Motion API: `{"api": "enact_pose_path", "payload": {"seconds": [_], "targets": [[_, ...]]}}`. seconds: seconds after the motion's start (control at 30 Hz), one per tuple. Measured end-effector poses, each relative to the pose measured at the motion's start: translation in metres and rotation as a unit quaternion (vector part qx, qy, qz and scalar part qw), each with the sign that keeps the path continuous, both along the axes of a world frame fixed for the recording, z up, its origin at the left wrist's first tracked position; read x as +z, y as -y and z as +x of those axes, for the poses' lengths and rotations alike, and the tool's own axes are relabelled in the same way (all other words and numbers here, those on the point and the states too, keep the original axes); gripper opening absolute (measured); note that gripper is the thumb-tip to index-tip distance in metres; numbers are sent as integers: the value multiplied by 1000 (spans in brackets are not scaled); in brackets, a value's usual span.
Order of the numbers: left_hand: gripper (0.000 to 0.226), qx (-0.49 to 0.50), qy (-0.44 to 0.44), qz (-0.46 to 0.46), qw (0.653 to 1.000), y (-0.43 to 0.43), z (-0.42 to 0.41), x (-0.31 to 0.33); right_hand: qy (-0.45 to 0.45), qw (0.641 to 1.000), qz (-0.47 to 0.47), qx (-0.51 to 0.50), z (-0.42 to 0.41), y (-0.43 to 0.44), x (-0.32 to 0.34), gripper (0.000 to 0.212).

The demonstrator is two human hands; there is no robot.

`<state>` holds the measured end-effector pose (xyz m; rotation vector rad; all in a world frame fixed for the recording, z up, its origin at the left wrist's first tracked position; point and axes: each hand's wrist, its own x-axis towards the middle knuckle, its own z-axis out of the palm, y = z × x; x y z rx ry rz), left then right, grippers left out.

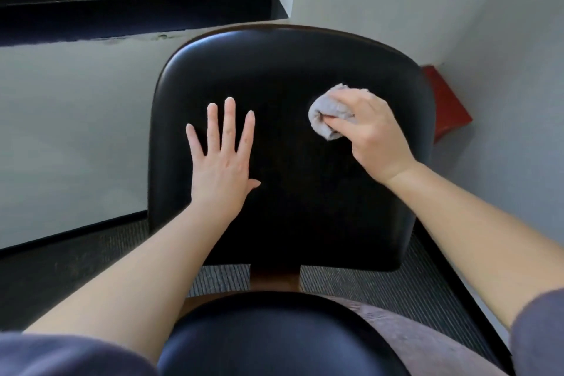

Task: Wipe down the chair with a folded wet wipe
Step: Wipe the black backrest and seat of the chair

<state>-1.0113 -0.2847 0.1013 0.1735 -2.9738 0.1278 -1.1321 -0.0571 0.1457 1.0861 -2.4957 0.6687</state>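
A black padded chair fills the middle of the view, its backrest (290, 76) facing me and its seat (274, 336) at the bottom edge. My left hand (221, 156) lies flat on the left half of the backrest, fingers straight and spread. My right hand (370, 131) grips a bunched grey wet wipe (325, 114) and presses it against the upper right of the backrest. Part of the wipe is hidden under my fingers.
A white wall (76, 131) stands close behind the chair, with a dark window sill (137, 18) above it. A red object (447, 104) sits in the corner to the right of the backrest. Dark ribbed carpet (406, 281) covers the floor.
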Motion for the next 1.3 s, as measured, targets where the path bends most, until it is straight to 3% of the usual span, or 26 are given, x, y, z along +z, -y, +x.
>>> {"api": "enact_pose_path", "payload": {"seconds": [0.1, 0.2, 0.33, 0.4, 0.5, 0.6, 0.67, 0.77, 0.87, 0.97, 1.03, 1.1, 1.13, 1.2, 1.23, 1.3], "targets": [[130, 36, 14, -18, 999, -8, -8, -11, 1, 1000, -14, 28, 13, -10, -36, 21], [131, 44, 3, -22, 999, -9, -12, -18, -39, 982, 152, 104, 50, -46, -100, 22], [132, 50, 6, -29, 998, -12, -14, -15, 43, 947, 284, 143, 81, -86, -120, 33], [133, 60, 13, -19, 998, -16, -12, -10, 123, 941, 266, 171, 80, -77, -92, 27], [126, 46, 8, -2, 999, -27, -7, 0, 194, 965, 114, 137, 44, -53, -30, 30], [119, -19, 9, -9, 1000, -48, -13, 10, 96, 995, -19, -32, 3, -49, 15, 11], [121, -24, 28, -7, 999, -62, -23, 12, 14, 997, -13, -74, -4, -57, 20, 9], [126, 7, 55, -17, 998, -70, -33, 5, 29, 999, 3, -22, 20, -66, -11, 13], [126, 16, 65, -33, 997, -69, -33, 5, -56, 991, 117, 30, 51, -90, -66, 11], [121, 10, 95, -15, 995, -70, -27, 23, -22, 991, 132, 3, 58, -96, -83, 17], [111, -1, 106, 67, 992, -77, -17, 38, 72, 992, 98, -22, 68, -85, -64, 28], [96, 17, 133, 245, 960, -91, 3, 55, 210, 973, -22, -98, 86, -73, -35, 37], [90, 55, 162, 373, 912, -100, 18, 66, 275, 944, -100, -150, 102, -69, -15, 39], [79, 127, 188, 593, 773, -117, 40, 77, 392, 858, -244, -225, 125, -55, 13, 35], [72, 147, 192, 654, 717, -126, 52, 88, 442, 814, -300, -229, 136, -48, 27, 32], [48, 140, 181, 702, 674, -141, 73, 104, 509, 756, -351, -216, 158, -38, 48, 24]]}}
